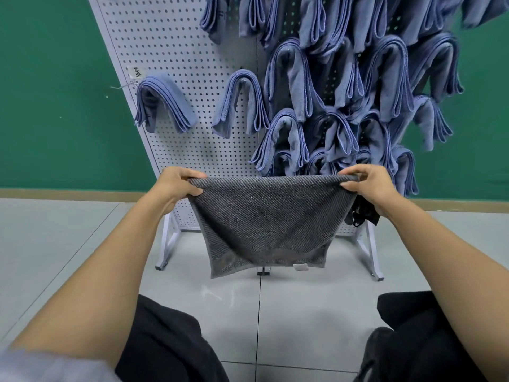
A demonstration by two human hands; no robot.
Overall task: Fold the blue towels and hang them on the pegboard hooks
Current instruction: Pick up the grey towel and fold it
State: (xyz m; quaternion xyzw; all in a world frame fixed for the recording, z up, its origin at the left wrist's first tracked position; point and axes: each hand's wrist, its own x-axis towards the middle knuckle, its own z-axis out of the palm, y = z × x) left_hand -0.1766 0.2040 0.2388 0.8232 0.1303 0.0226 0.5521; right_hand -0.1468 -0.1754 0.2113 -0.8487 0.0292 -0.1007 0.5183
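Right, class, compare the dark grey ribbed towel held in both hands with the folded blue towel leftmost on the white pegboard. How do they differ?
The dark grey ribbed towel hangs spread wide; the folded blue towel is layered. The left hand and right hand pinch the grey towel's top corners; the blue towel hangs draped on the white pegboard. Both hang freely.

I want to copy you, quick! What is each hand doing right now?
Left hand: closed, pinching one top corner of the grey towel.
Right hand: closed, pinching the other top corner.
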